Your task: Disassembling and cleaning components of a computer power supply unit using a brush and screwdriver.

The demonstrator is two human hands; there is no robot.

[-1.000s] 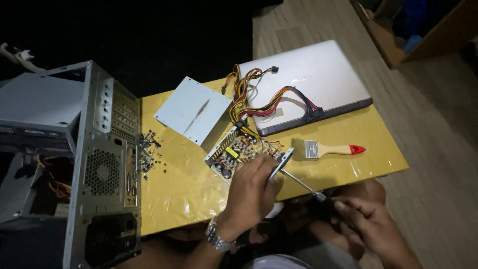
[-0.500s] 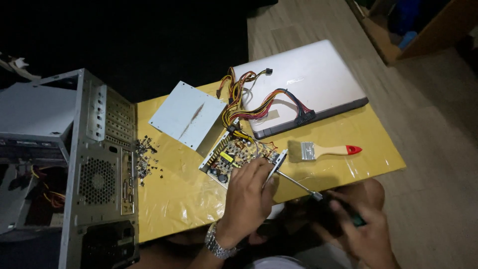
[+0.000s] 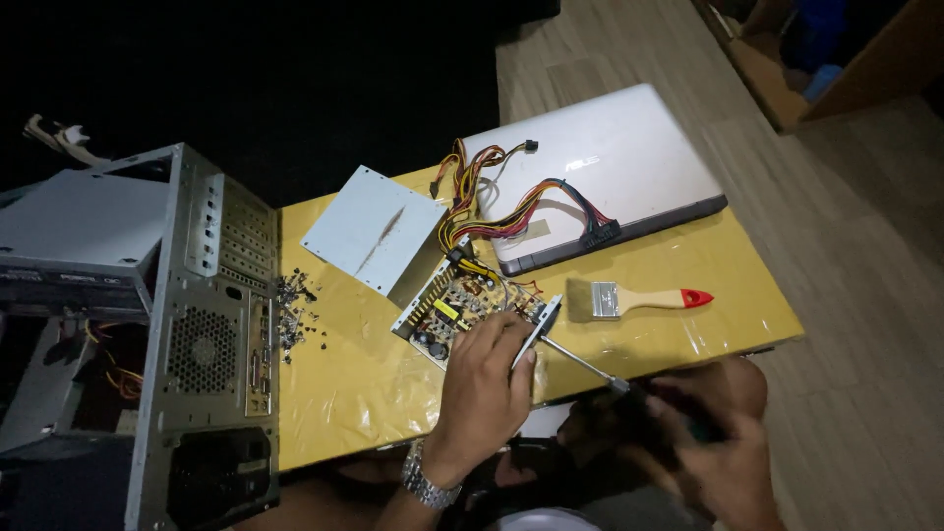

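Observation:
My left hand [image 3: 487, 379] rests on the near edge of an open power supply circuit board [image 3: 454, 313] and grips its metal frame at the corner. My right hand [image 3: 703, 452], blurred and below the table edge, holds a screwdriver [image 3: 580, 364] by its dark handle. The screwdriver's shaft points up and left, with its tip at the board's right corner beside my left fingers. A bundle of coloured cables [image 3: 497, 202] runs from the board up over a closed silver laptop [image 3: 605, 172].
A grey metal cover plate [image 3: 372, 231] lies left of the board. A paintbrush [image 3: 634, 298] with a wooden handle and red tip lies to the right. Several loose screws [image 3: 290, 310] sit near an open computer case [image 3: 172, 334] at the left. The yellow table [image 3: 354, 383] stands on wooden floor.
The view has shifted slightly. My right hand has moved a little and is blurred, with the screwdriver still at the board's corner. My left hand stays on the board.

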